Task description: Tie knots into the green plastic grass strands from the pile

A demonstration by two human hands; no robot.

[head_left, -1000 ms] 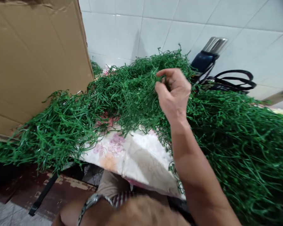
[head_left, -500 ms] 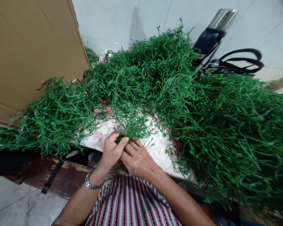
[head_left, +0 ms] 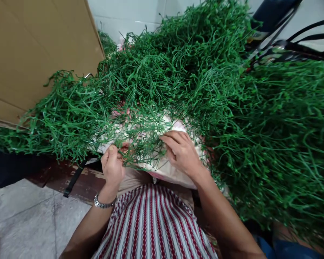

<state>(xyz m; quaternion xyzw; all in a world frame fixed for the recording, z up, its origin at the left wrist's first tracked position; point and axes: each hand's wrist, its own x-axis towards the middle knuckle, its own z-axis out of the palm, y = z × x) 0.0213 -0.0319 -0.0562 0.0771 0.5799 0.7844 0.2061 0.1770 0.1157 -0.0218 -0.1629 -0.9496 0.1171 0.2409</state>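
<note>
Loose thin green stems with small knobbed tips (head_left: 143,135), plastic-looking, lie thinly over a pale flowered cloth (head_left: 164,169) in front of me. My left hand (head_left: 113,167), with a metal watch band at the wrist, is closed at the left of this patch, thumb on top. Green strands come out at its fingers. On the right side, my right hand (head_left: 182,153) reaches in palm down. Its fingertips are pinched together at some stems, though the exact piece between them is hard to make out.
Big heaps of the same green stems rise behind (head_left: 178,61), to the left (head_left: 70,118) and to the right (head_left: 272,144). A cardboard box (head_left: 43,46) stands at the far left. A dark blue bottle (head_left: 272,14) and black straps (head_left: 310,34) are by the tiled wall.
My hands were together at the near edge of the cloth; now they are apart, left hand to the left, right hand forward and right. More stems lie spread between them. The view has tilted down.
</note>
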